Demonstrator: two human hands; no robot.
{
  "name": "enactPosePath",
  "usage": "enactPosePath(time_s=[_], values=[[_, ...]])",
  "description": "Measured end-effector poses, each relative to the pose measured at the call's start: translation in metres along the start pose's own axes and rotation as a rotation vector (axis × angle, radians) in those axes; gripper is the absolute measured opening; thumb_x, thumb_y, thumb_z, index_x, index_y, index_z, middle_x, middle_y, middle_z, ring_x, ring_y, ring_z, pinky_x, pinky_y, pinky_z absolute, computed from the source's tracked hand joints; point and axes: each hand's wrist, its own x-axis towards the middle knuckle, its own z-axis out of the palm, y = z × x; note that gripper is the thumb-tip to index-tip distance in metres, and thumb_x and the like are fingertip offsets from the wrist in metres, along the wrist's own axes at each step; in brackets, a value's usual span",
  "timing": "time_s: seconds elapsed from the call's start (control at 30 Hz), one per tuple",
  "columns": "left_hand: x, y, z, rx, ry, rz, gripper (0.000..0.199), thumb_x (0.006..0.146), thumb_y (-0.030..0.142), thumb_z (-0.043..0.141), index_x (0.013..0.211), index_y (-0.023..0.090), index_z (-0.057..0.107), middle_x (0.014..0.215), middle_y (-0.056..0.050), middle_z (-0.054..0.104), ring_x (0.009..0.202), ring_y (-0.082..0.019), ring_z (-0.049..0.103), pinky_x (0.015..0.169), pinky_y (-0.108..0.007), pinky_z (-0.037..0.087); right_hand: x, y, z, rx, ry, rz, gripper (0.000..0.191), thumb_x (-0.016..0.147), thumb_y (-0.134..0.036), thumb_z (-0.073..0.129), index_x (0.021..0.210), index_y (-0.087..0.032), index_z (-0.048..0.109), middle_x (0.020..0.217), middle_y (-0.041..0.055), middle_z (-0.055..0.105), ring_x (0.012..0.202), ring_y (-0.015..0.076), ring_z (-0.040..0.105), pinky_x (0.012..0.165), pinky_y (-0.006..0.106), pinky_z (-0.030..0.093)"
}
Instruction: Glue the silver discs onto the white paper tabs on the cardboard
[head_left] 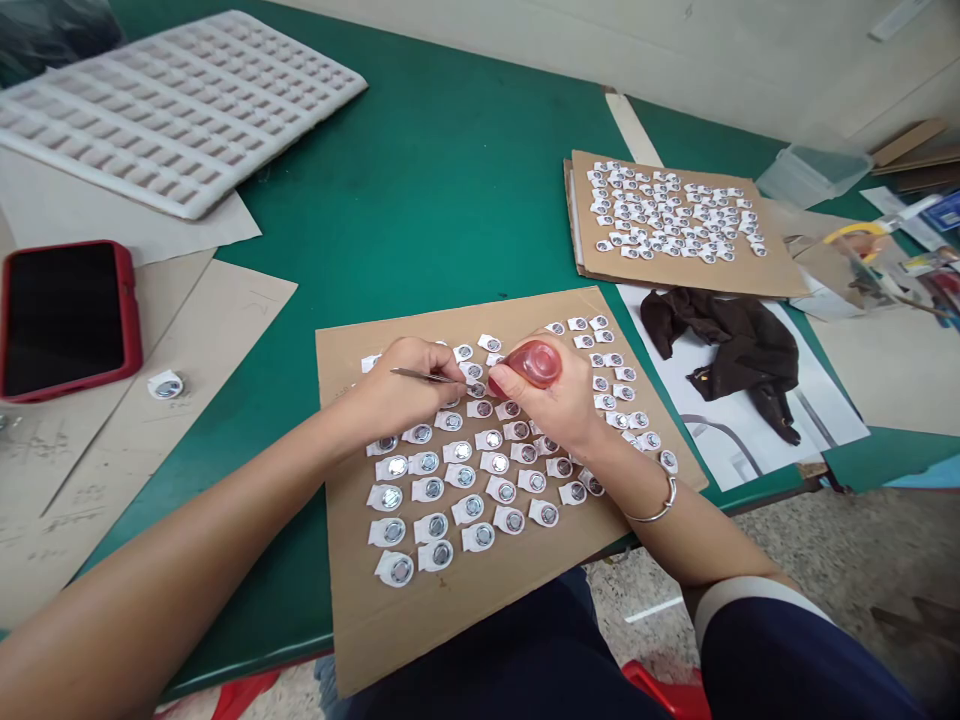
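My left hand (401,385) grips thin metal tweezers (427,376), their tip pointing right over the small parts. My right hand (551,400) squeezes a red rubber bulb (534,362), its nozzle aimed down and left toward the tweezers' tip. Both hands hover over a brown cardboard sheet (450,600) that carries several rows of small white pieces with round silver centres (450,480). A silver bangle (660,505) sits on my right wrist.
A second cardboard sheet (772,275) with several similar white pieces lies at the back right. A dark cloth (739,350) rests on white paper. A red-cased phone (64,320) and one loose piece (165,384) lie left; a white foam tray (172,110) sits far left.
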Motion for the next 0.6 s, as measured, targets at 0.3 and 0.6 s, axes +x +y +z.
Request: enactPosePath(time_s=[0.3,0.6], values=[[0.0003,-0.0014,0.0005,-0.014,0.006,0.02,0.01,0.07,0.024,0.059,0.068,0.016,0.064,0.065,0.0,0.064,0.053,-0.009,0.054,0.047,-0.019,0.038,-0.0008,0.0007,0.0015,0.014,0.007,0.01,0.021,0.07,-0.036,0.067,0.072,-0.02,0.055,0.071,-0.0002,0.058,0.066,0.0117,0.055,0.064,0.029,0.045],[0.0004,-0.0005,0.0,-0.02,0.02,0.033,0.008,0.07,0.022,0.06,0.067,0.016,0.065,0.063,-0.001,0.064,0.051,-0.009,0.053,0.047,-0.02,0.038,-0.0013,0.0012,0.002,0.006,-0.013,0.025,0.021,0.071,-0.037,0.066,0.073,-0.02,0.055,0.073,0.0006,0.058,0.069,0.0129,0.056,0.067,0.03,0.046]])
